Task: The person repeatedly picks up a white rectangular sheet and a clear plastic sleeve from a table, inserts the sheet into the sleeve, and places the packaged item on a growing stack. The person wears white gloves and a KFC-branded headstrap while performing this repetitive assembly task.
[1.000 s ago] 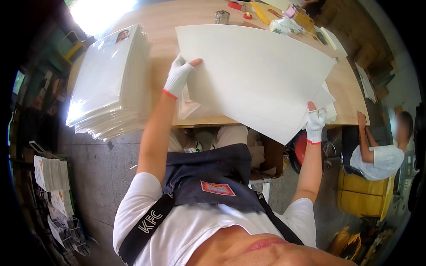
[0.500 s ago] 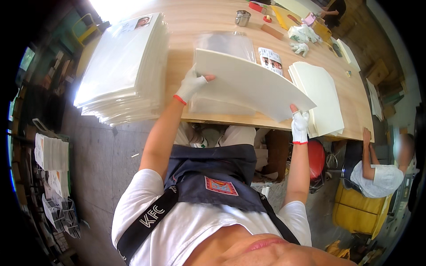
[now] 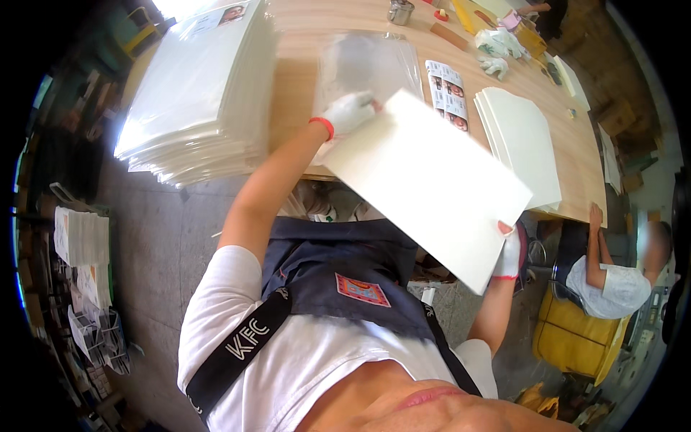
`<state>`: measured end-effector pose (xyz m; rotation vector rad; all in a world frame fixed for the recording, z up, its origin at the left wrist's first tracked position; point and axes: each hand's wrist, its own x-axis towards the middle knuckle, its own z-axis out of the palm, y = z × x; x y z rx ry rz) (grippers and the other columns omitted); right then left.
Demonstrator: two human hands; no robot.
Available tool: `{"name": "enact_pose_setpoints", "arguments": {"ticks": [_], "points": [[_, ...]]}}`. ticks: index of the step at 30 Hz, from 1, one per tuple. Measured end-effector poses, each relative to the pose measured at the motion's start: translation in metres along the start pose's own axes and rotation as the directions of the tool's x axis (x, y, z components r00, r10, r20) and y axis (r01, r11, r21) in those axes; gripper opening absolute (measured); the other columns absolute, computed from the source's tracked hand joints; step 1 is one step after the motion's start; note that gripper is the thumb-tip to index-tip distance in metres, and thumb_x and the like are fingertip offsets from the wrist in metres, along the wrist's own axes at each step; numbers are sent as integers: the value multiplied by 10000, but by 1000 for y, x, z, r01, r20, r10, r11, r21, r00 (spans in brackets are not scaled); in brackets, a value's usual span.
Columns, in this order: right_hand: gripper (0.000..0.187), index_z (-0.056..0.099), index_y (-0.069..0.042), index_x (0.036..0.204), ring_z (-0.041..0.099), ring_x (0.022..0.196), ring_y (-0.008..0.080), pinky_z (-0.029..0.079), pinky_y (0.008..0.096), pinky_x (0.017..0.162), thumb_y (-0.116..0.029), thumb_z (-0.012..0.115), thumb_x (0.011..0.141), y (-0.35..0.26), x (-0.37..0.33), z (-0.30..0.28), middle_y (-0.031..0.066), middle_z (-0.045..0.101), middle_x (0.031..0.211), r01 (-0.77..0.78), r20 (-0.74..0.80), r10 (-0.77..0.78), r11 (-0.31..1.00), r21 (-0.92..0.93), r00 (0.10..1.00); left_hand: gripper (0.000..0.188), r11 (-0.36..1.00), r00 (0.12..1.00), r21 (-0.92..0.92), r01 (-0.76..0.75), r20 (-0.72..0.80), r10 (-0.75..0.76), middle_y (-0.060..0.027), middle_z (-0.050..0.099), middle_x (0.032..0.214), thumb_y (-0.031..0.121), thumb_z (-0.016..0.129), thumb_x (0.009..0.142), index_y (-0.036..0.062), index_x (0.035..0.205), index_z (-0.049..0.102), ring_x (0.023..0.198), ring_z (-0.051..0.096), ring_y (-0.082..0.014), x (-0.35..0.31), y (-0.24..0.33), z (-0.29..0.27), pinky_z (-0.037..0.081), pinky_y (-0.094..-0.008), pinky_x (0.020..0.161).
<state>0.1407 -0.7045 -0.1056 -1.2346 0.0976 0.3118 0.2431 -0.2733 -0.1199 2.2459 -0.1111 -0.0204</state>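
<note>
A white rectangular board (image 3: pixel 432 187) hangs tilted over the table's front edge and my apron. My right hand (image 3: pixel 509 252), in a white glove with bare fingertips, grips its near right edge, thumb on top. My left hand (image 3: pixel 349 114), gloved the same way with a red cuff, is by the board's far left edge, above a stack of clear plastic sleeves (image 3: pixel 367 65). Its fingers are smeared by motion, so whether they hold the board or a sleeve does not show.
A tall stack of sleeved white boards (image 3: pixel 194 79) stands left. Printed label sheets (image 3: pixel 446 93) and more white boards (image 3: pixel 522 144) lie right. Farther back are a metal cup (image 3: pixel 400 11) and loose gloves (image 3: pixel 494 67). A seated person (image 3: pixel 612 281) is at the right.
The board has swung toward me, its right end lower and its broad face now turned up. My right hand came down with it; my left hand moved right and farther over the sleeves.
</note>
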Motion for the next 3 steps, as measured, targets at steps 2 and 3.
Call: {"name": "enact_pose_setpoints", "arguments": {"ticks": [2,3], "points": [[575,354,11,1345,507,1157,293,427,395,964,-204,508,835,16,-18,0,174,471,1311,-156,24,155,968,195,988,351,856,993,514,48,72,-99,-188,595,1069,287,539,833,69,1106,573,1032,558,-287,3,-20,21,434,-358,901],[608,315,-2,1373,462,1217,291,387,405,1017,-223,511,841,25,-25,4,177,444,1339,-72,18,71,989,131,997,382,611,999,792,-12,37,-28,-207,585,1120,343,548,825,87,1106,579,1079,545,-359,0,-40,33,434,-429,927]]}}
